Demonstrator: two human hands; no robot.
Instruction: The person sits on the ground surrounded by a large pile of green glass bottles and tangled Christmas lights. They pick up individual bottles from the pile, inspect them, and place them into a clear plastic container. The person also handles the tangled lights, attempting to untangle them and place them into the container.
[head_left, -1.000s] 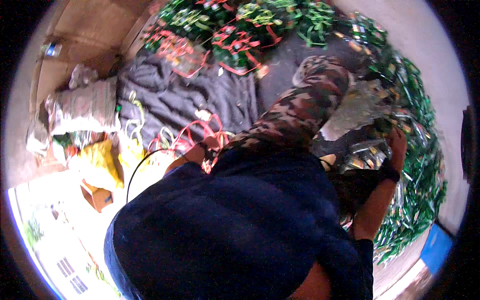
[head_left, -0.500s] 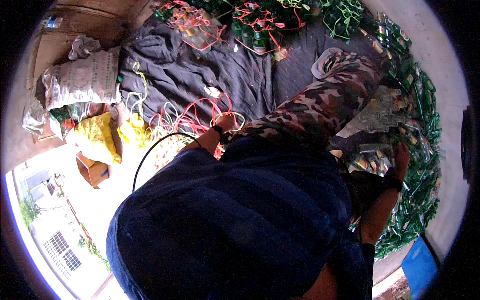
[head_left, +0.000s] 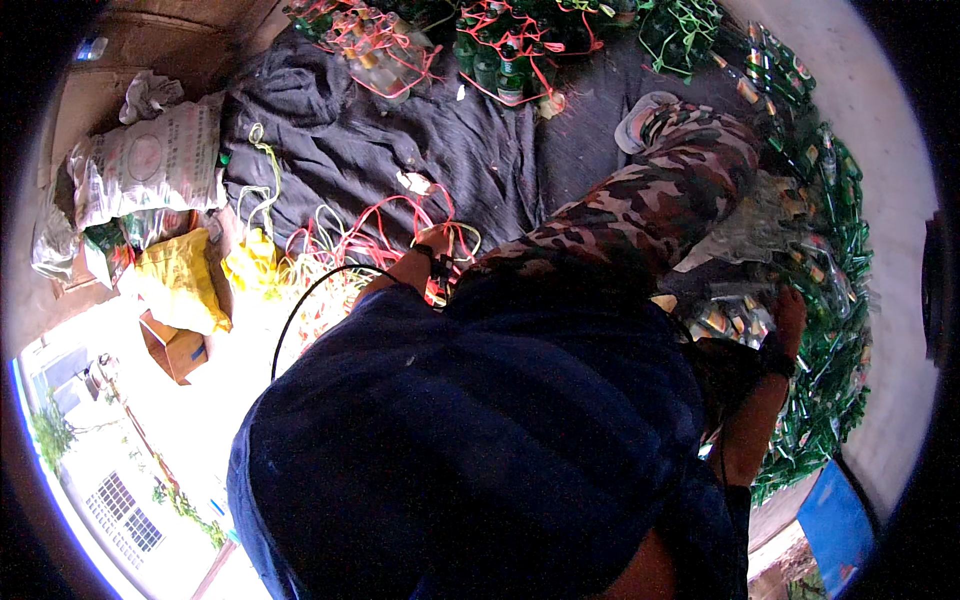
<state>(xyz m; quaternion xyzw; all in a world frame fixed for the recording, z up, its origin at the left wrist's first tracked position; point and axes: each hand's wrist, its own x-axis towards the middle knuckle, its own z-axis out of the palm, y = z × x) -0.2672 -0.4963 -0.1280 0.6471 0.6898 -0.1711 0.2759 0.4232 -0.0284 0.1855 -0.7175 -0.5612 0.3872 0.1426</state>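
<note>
My left hand (head_left: 432,243) is low on the dark cloth (head_left: 400,140), its fingers curled at the red cord (head_left: 385,205). Pale and red cords lie tangled around and below it. On the other side, my right hand (head_left: 790,312) reaches to the edge of the heap of green glass bottles (head_left: 825,380), fingers stretched out and seemingly holding nothing. Beside that hand lie several clear bottles (head_left: 735,317) with light labels. My torso hides much of the middle, and my leg in camouflage trousers (head_left: 640,210) stretches between the two hands.
Bottles bundled in red cord (head_left: 505,60) stand at the far side, next to a bundle in green cord (head_left: 680,40). At left are a stuffed white sack (head_left: 150,160), a yellow bag (head_left: 185,280) and a cardboard box (head_left: 173,347). A pale wall (head_left: 900,250) curves along the right.
The whole view has shifted slightly, so the surroundings sit a little further left. Both hands stay at nearly the same places, the left by the cords and the right by the bottles.
</note>
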